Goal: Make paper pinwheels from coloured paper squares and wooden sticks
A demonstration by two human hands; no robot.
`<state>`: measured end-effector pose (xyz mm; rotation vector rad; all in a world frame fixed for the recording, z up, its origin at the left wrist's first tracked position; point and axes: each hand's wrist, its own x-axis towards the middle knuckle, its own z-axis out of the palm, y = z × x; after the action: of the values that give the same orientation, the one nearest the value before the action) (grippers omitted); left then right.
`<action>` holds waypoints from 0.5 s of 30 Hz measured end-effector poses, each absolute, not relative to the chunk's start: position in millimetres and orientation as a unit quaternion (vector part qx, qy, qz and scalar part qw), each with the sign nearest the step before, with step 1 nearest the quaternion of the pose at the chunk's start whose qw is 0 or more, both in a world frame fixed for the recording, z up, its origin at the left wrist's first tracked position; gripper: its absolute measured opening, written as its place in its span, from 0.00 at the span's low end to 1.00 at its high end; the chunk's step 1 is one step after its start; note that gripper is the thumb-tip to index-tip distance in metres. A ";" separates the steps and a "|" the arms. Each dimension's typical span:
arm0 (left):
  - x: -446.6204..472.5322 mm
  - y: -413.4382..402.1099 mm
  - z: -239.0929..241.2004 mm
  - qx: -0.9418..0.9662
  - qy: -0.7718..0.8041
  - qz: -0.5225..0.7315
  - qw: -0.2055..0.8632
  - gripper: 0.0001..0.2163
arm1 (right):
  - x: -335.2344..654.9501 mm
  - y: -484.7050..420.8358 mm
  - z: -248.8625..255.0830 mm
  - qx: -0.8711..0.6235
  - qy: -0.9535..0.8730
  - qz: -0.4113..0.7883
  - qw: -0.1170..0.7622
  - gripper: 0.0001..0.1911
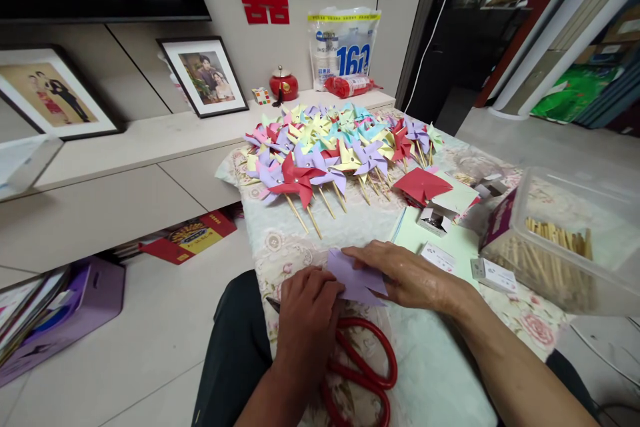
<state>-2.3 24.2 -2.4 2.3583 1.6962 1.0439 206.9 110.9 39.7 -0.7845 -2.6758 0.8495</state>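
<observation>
Just beyond the red scissor handles [392, 360], the left hand [311, 300] and right hand [395, 270] seemingly pinch slit purple paper [353, 275].

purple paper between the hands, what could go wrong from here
The purple paper has slits, so a hard pull might tear it. The red-handled scissors lie beneath the left hand, blade tip poking out, so that hand could get nicked. The open small box near the right hand might tip if bumped.
</observation>
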 end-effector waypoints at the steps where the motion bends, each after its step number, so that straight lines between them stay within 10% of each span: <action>1: -4.8 25.6 -1.7 0.764 0.550 0.337 0.023 0.09 | 206.9 110.8 40.3 -0.265 -0.915 0.283 0.111 0.37; 15: -18.2 29.3 9.0 0.729 0.605 0.292 0.133 0.10 | 204.6 114.0 34.2 -0.288 -0.918 0.243 0.122 0.22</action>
<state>-18.2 29.3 9.0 2.1132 1.7553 0.8466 204.6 114.0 34.2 -0.8400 -2.6802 0.7098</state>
